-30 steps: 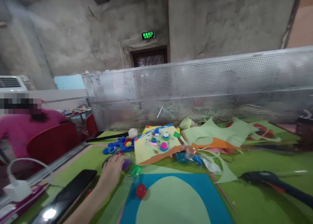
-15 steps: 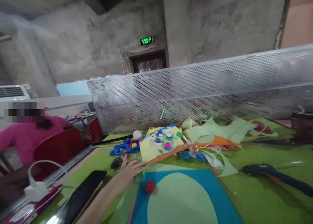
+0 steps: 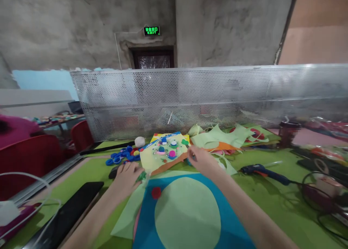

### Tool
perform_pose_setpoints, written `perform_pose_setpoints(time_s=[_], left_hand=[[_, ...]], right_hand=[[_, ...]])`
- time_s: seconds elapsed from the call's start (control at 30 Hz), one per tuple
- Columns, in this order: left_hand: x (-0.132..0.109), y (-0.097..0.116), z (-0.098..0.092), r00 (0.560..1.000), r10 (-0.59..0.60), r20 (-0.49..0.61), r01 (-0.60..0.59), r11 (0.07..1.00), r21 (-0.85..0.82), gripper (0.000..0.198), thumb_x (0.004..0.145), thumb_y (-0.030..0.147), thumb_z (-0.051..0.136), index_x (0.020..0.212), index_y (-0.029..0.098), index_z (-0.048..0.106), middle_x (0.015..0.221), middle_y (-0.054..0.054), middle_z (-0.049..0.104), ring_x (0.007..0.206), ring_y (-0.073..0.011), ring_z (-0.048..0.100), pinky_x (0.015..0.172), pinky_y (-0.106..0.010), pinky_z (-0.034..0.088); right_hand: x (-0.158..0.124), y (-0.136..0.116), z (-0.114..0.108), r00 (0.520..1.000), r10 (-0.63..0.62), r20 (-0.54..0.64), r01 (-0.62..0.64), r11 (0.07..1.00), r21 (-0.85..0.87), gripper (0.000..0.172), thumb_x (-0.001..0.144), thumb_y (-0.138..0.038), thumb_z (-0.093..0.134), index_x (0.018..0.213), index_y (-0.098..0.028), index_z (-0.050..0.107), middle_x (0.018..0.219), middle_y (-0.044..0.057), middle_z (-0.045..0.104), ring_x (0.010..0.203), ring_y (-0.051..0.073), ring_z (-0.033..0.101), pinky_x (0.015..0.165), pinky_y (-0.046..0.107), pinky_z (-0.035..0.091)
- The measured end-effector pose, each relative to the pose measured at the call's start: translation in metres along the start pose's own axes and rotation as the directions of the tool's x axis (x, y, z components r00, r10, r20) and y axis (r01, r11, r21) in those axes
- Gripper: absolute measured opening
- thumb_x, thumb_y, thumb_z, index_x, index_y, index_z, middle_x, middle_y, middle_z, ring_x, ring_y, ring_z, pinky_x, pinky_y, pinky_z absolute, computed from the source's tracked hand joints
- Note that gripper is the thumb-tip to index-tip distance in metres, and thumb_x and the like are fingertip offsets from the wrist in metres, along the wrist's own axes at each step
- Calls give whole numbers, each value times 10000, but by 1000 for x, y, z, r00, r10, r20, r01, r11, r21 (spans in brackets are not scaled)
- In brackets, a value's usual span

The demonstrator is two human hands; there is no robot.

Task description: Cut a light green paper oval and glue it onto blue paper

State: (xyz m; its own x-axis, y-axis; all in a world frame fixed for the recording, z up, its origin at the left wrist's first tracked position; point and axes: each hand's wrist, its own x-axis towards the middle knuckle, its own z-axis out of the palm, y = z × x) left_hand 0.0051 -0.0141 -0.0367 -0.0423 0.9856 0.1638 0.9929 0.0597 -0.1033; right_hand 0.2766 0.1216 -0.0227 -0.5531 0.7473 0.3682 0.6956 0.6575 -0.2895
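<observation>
My left hand is closed at the left of the blue sheet, its fingers curled down at a small clear plastic bag with green bits. My right hand reaches over the far edge of the sheet, its fingers pinched together beside an orange paper strip; what they hold is hidden. Between my arms lies the blue sheet with a large pale green paper oval on it. A small red round piece sits at its upper left. Behind stands a decorated yellow card.
Blue rings and a white ball lie left of the card. Pale green paper scraps spread at the back. At right are a glue gun, a dark cup and cables. A black phone lies at left.
My right hand has come into view and reached to the small bags beyond the blue sheet. My left hand stays near the left pile, its fingers more curled. The view has turned right.
</observation>
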Motion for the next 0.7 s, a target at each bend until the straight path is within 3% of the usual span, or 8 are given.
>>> perform_pose_setpoints(time_s=[0.13, 0.3, 0.5, 0.7], left_hand=[[-1, 15, 4, 993, 60, 101, -47, 991, -121, 294, 843, 300, 551, 1119, 200, 532, 1123, -67, 587, 944, -206, 596, 800, -419, 514], [2, 21, 7, 990, 45, 136, -18, 981, -194, 329, 850, 290, 543, 1165, 208, 501, 1110, -65, 593, 931, -207, 607, 778, -405, 529], [11, 14, 26, 997, 66, 48, -57, 983, -174, 347, 842, 302, 551, 1172, 207, 500, 1232, -83, 531, 1059, -244, 548, 885, -486, 468], [18, 3, 38, 997, -45, -63, 41, 997, -63, 370, 834, 311, 562, 1179, 198, 493, 1237, -86, 525, 1075, -256, 537, 900, -507, 449]], right_hand=[[3, 10, 28, 994, 50, 95, -34, 986, -162, 319, 873, -257, 556, 1176, -168, 515, 1212, 92, 528, 1011, 234, 563, 805, 430, 498], [5, 19, 47, 991, 86, 107, -52, 957, -285, 367, 875, -249, 553, 1228, -180, 478, 1260, 99, 493, 1047, 248, 546, 813, 438, 498], [7, 17, 50, 991, 102, 88, -67, 940, -335, 286, 891, -271, 529, 1156, -165, 528, 1138, 82, 570, 935, 205, 594, 768, 397, 514], [1, 14, 39, 994, 105, 23, -94, 951, -294, 329, 902, -306, 506, 1201, -170, 494, 1141, 86, 568, 904, 200, 603, 751, 395, 516]])
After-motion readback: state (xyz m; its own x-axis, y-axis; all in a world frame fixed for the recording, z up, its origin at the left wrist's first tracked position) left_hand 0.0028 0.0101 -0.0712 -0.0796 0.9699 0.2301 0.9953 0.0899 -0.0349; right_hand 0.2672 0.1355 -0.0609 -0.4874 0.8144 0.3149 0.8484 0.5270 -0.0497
